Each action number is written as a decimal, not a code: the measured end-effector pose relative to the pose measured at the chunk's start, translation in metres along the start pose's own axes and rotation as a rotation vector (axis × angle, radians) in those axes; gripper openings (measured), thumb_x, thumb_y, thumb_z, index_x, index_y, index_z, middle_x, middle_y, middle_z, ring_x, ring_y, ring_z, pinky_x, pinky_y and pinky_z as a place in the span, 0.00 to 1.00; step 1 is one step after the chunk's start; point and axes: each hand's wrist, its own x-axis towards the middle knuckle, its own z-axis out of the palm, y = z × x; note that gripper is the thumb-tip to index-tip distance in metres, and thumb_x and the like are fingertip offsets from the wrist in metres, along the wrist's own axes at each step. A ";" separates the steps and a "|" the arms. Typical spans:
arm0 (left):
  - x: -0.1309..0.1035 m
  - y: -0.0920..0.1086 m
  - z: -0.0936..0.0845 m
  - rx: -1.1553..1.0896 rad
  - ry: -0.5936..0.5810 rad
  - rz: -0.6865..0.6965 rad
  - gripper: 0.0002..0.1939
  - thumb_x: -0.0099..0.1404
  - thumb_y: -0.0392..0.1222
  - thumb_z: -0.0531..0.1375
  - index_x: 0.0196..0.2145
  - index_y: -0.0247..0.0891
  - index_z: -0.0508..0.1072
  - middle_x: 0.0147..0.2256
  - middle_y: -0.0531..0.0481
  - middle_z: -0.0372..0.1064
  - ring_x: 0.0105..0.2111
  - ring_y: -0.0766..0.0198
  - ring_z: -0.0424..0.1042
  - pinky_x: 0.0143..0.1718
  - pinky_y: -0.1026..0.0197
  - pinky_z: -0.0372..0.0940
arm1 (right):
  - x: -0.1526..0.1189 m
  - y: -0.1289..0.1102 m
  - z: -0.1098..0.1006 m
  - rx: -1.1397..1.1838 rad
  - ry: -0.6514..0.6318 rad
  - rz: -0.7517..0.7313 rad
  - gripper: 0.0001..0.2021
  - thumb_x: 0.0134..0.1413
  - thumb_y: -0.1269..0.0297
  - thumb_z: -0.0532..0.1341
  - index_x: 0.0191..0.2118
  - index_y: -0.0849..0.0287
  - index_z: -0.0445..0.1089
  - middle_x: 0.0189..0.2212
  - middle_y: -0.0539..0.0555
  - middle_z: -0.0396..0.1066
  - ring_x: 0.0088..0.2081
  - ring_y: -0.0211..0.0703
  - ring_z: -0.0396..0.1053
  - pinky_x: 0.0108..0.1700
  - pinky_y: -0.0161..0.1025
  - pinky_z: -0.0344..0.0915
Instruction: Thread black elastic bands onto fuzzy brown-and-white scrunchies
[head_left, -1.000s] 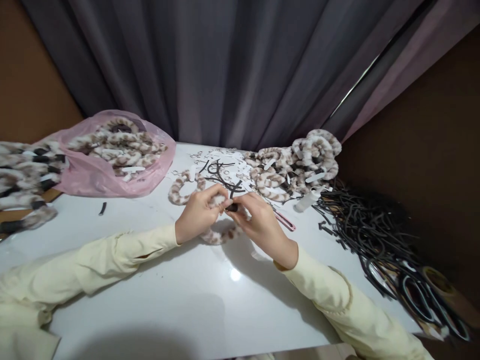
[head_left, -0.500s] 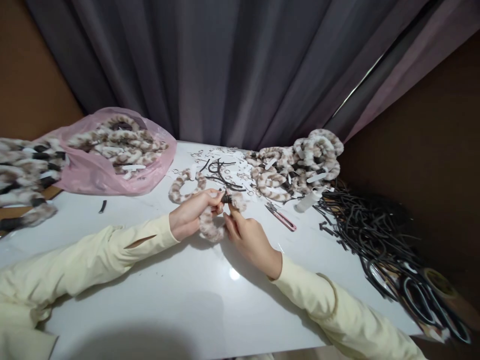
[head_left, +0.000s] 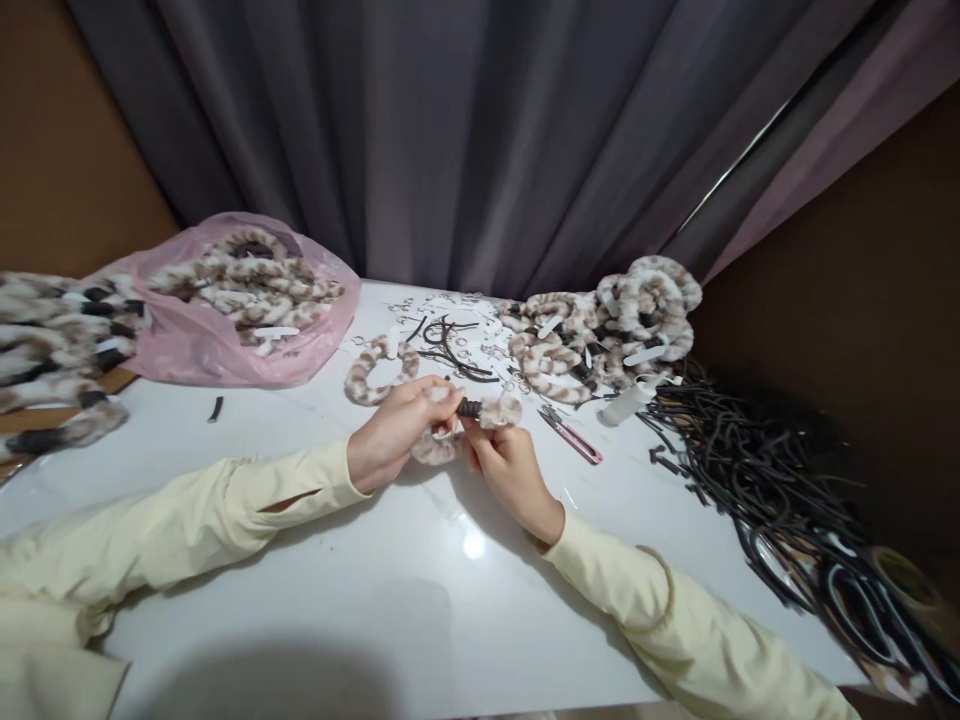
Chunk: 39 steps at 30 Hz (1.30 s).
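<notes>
Between my hands, above the white table, is a fluffy brown-and-white ring (head_left: 501, 411) with a ribbed black sleeve (head_left: 469, 408) on it. My left hand (head_left: 401, 425) pinches the ring at the sleeve's left end. My right hand (head_left: 510, 470) has its fingers curled against the ring just below and right of the sleeve; its fingertips are partly hidden. Part of the ring hangs below my fingers. Just beyond my left hand lies another fluffy ring (head_left: 360, 372) with a white tag. Pink-handled thread snips (head_left: 574, 437) lie right of my right hand.
A pink plastic bag (head_left: 180, 350) of fluffy rings stands back left, beside more rings (head_left: 45, 340). Ahead are black cords (head_left: 450, 350) and small metal rings. At right are piled fluffy rings (head_left: 649, 300), a white bottle (head_left: 626, 403) and a heap of black tubes (head_left: 750, 450).
My hands have turned the fluffy ring, so the black sleeve now shows more fully between them. My right hand's fingers have curled in closer. The whole view has shifted slightly.
</notes>
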 end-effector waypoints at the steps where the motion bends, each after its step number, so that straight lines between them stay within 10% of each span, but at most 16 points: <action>1: 0.000 -0.002 -0.001 0.074 0.016 0.047 0.08 0.55 0.43 0.59 0.26 0.36 0.64 0.17 0.56 0.58 0.19 0.71 0.57 0.23 0.68 0.54 | 0.000 0.000 0.000 0.001 -0.012 -0.005 0.22 0.57 0.61 0.49 0.13 0.59 0.54 0.11 0.48 0.56 0.17 0.33 0.55 0.25 0.33 0.54; 10: 0.006 -0.017 -0.012 0.770 0.145 0.565 0.02 0.57 0.39 0.55 0.30 0.39 0.65 0.21 0.58 0.64 0.17 0.71 0.60 0.22 0.68 0.54 | -0.006 -0.015 0.002 0.238 -0.256 0.107 0.24 0.61 0.56 0.46 0.15 0.58 0.54 0.09 0.45 0.51 0.14 0.31 0.49 0.19 0.32 0.49; 15: 0.006 -0.020 -0.015 0.910 0.134 0.807 0.06 0.52 0.31 0.54 0.29 0.39 0.65 0.27 0.53 0.69 0.26 0.66 0.67 0.29 0.67 0.58 | -0.016 -0.017 0.006 0.203 -0.118 -0.005 0.16 0.61 0.58 0.47 0.23 0.58 0.56 0.14 0.44 0.55 0.16 0.32 0.52 0.22 0.31 0.51; 39: 0.014 -0.013 -0.015 1.030 0.015 0.774 0.03 0.58 0.34 0.54 0.29 0.37 0.67 0.22 0.54 0.64 0.21 0.69 0.60 0.25 0.68 0.54 | -0.006 -0.011 -0.020 -0.408 0.055 -0.357 0.09 0.57 0.73 0.47 0.32 0.60 0.62 0.28 0.53 0.63 0.28 0.39 0.61 0.31 0.34 0.56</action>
